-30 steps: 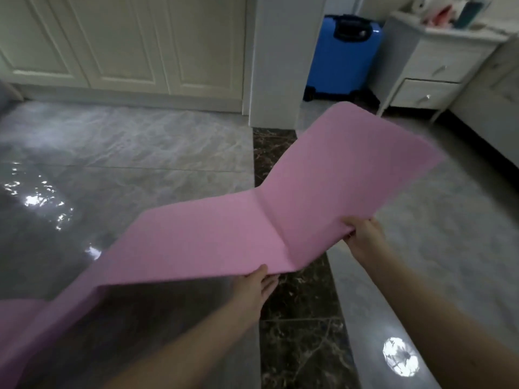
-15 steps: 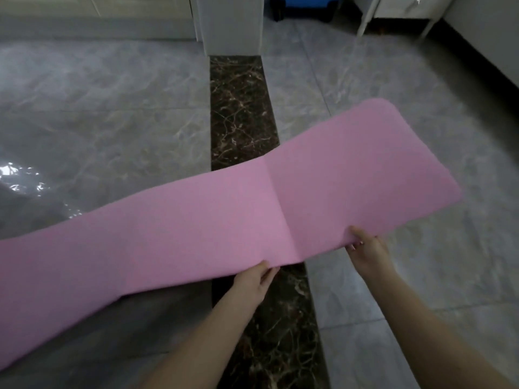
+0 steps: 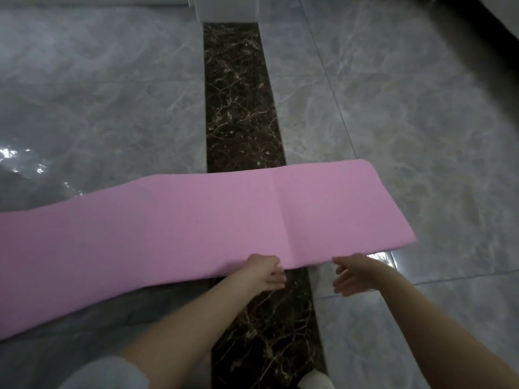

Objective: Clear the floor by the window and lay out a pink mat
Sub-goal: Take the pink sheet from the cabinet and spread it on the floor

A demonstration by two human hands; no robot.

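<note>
My left hand (image 3: 265, 272) grips the near edge of the pink mat (image 3: 196, 223) stretched across the marble floor (image 3: 393, 122); my right hand (image 3: 355, 275) hovers just beside it, fingers loose, holding nothing.

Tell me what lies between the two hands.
Head view: between left hand and right hand, only the pink mat near edge and the dark marble strip.

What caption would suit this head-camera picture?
Two hands, left hand and right hand, at the near edge of a pink mat spread across the marble floor.
</note>
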